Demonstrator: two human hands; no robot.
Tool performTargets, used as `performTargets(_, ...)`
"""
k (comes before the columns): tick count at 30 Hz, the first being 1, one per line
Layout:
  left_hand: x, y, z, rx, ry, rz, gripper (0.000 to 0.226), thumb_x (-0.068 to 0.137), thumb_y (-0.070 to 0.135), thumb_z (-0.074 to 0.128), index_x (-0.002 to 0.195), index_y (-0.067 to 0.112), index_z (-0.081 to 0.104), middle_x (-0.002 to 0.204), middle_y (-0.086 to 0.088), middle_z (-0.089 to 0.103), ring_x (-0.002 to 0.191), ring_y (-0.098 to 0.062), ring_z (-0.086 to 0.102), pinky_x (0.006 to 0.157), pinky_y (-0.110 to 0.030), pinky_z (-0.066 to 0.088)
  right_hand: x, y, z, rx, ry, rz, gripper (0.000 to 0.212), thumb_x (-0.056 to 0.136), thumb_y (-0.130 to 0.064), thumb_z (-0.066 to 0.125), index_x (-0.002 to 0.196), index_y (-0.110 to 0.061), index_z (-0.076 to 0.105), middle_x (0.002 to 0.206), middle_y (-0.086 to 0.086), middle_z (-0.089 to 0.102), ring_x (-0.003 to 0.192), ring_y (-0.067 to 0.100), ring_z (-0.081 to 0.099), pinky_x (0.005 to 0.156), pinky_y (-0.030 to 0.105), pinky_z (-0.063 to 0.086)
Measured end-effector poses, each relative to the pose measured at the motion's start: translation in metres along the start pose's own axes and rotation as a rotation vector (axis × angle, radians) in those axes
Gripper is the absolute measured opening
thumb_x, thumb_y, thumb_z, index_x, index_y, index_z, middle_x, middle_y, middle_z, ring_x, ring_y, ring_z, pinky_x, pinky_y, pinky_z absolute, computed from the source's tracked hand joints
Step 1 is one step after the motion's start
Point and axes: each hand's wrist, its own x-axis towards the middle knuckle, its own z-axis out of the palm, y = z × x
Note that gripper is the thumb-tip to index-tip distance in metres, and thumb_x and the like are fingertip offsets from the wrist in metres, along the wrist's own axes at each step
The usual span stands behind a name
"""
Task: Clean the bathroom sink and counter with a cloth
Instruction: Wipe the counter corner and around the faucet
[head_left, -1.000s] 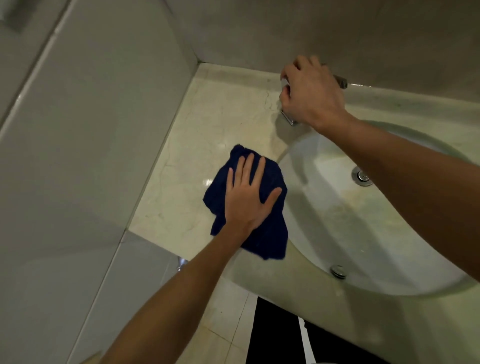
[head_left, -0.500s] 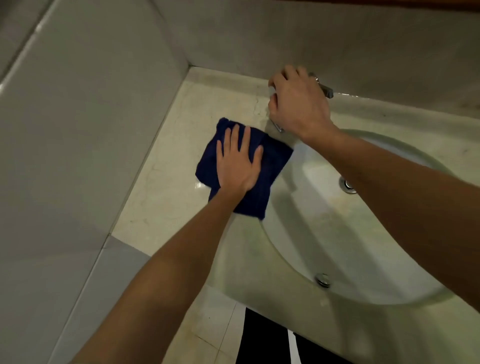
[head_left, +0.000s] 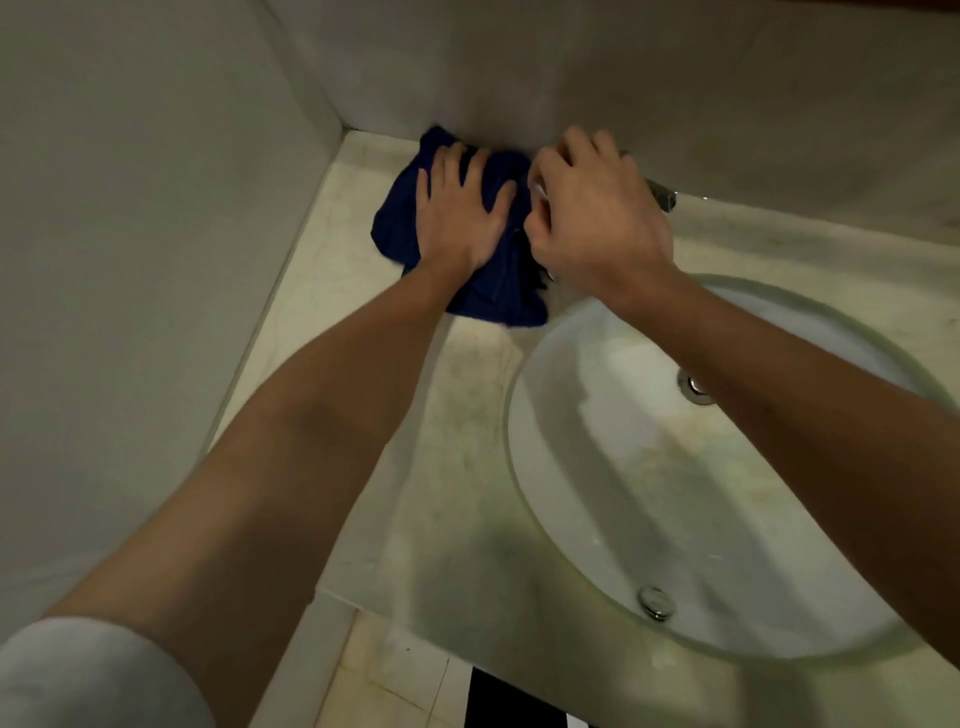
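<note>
Counter (head_left: 457, 426): left hand (head_left: 460, 215) flat on cloth (head_left: 498, 291).

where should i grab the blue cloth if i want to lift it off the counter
Pinch the loose near corner of the blue cloth, coming from the front. The left hand presses its middle flat on the counter, its far edge sits against the back wall, and the right hand crowds its right side.

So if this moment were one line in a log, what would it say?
left hand: flat on blue cloth, counter's back corner | right hand: curled round tap | sink: unwiped
</note>
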Motion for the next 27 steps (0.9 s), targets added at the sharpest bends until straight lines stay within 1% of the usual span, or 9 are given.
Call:
performTargets(3,-0.017,-0.007,0.000,0.006,0.001,0.006,0.066,0.104,0.059,0.026,0.160,0.023,0.029,0.168,-0.007,0.024,0.157,-0.024,0.013,0.128,-0.044,0.006,-0.001,0.000,-0.002,0.018,-0.009,-0.002,0.033,0.096,-0.028,0.045,0.118,-0.008,0.059,0.121,0.016,0.055,0.114,0.035,0.049,0.092,0.049,0.042)
performTargets(5,-0.043,-0.013,0.000,0.004,0.005,-0.006,0.068,0.104,0.060,0.025,0.161,0.022,0.028,0.168,-0.007,0.023,0.157,-0.025,0.013,0.128,-0.045,0.006,0.000,0.000,-0.004,0.038,-0.017,0.001,0.035,0.095,-0.028,0.046,0.119,-0.009,0.061,0.123,0.014,0.055,0.116,0.034,0.049,0.095,0.048,0.042)
performTargets(11,-0.156,-0.030,-0.001,0.005,0.024,-0.069,0.068,0.104,0.059,0.027,0.161,0.021,0.029,0.168,-0.006,0.024,0.157,-0.025,0.014,0.128,-0.046,0.010,-0.003,-0.002,-0.010,0.108,-0.012,0.040,0.040,0.092,-0.027,0.048,0.123,-0.008,0.064,0.124,0.014,0.056,0.118,0.034,0.050,0.097,0.047,0.045)
performTargets(16,-0.259,-0.021,0.003,0.024,0.009,-0.140,0.067,0.105,0.058,0.028,0.162,0.021,0.025,0.169,-0.006,0.023,0.157,-0.024,0.013,0.128,-0.047,0.010,-0.011,-0.004,-0.018,0.144,-0.022,0.067,0.036,0.091,-0.026,0.047,0.115,-0.007,0.066,0.119,0.014,0.059,0.112,0.035,0.054,0.094,0.047,0.048)
performTargets(18,-0.295,-0.008,0.006,0.023,-0.009,-0.183,0.068,0.105,0.058,0.028,0.162,0.021,0.023,0.169,-0.006,0.022,0.157,-0.024,0.012,0.128,-0.047,0.010,-0.015,-0.004,-0.021,0.145,-0.015,0.064,0.034,0.092,-0.026,0.047,0.111,-0.006,0.066,0.118,0.015,0.060,0.109,0.035,0.057,0.089,0.044,0.047)
performTargets(20,-0.326,0.010,0.008,0.040,-0.022,-0.222,0.069,0.105,0.058,0.027,0.162,0.020,0.022,0.169,-0.007,0.023,0.157,-0.026,0.013,0.127,-0.049,0.012,-0.018,-0.006,-0.024,0.152,-0.010,0.059,0.034,0.092,-0.027,0.047,0.112,-0.007,0.066,0.118,0.014,0.060,0.107,0.035,0.058,0.088,0.042,0.048)
performTargets(23,-0.369,0.050,0.012,0.049,-0.041,-0.264,0.071,0.104,0.058,0.030,0.162,0.019,0.022,0.169,-0.007,0.022,0.157,-0.028,0.013,0.127,-0.050,0.013,-0.022,-0.007,-0.028,0.151,-0.032,0.052,0.038,0.091,-0.028,0.046,0.119,-0.007,0.063,0.123,0.015,0.059,0.112,0.036,0.057,0.091,0.044,0.048)
performTargets(27,-0.428,0.121,0.022,0.007,-0.104,-0.269,0.072,0.102,0.054,0.034,0.163,0.018,0.020,0.171,-0.008,0.015,0.158,-0.029,0.007,0.128,-0.050,0.007,-0.025,-0.008,-0.033,0.112,-0.057,0.032,0.038,0.093,-0.026,0.045,0.120,-0.007,0.061,0.126,0.016,0.057,0.115,0.037,0.056,0.093,0.045,0.046)
